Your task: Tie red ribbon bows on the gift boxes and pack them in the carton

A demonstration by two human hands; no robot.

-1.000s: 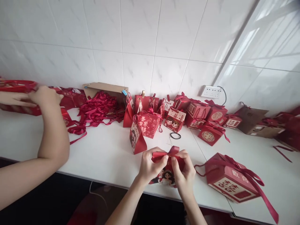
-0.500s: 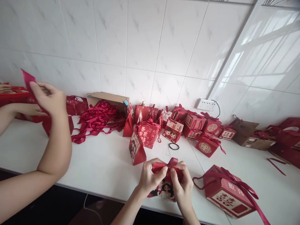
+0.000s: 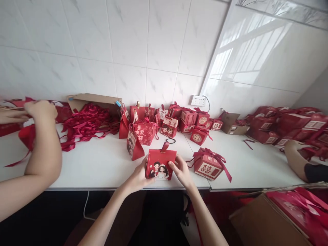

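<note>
Holding a red box (image 3: 153,155) upright between left hand (image 3: 138,176) and right hand (image 3: 181,169), near the front edge of the white table (image 3: 97,171); cannot tell whether with its base touching. Gripping the lower left side with left hand, fingers partly hidden around the edge. Gripping the right side with right hand, thumb against the printed front, other fingers mostly hidden. Between the two hands, a cartoon couple (image 3: 160,172) on the box front, and above them a dark red strap (image 3: 164,147) looped up from the top edge.

Just beyond the box, a black band (image 3: 170,140) on the table. Beyond left hand, near it, a triangular box (image 3: 138,148), with a flowered box (image 3: 146,132) behind. Farther past both hands, a cluster of small red boxes (image 3: 188,117), and on the tiled wall a white socket strip (image 3: 198,100). To the right of right hand, apart from it, a bow-tied box (image 3: 208,165). Well to the left of left hand, a pile of ribbon (image 3: 88,123) in front of an open carton (image 3: 96,98), and past that a co-worker's blurred hand (image 3: 42,109). Far to the right of right hand, another person's hand (image 3: 292,150) beside stacked red boxes (image 3: 278,123).
</note>
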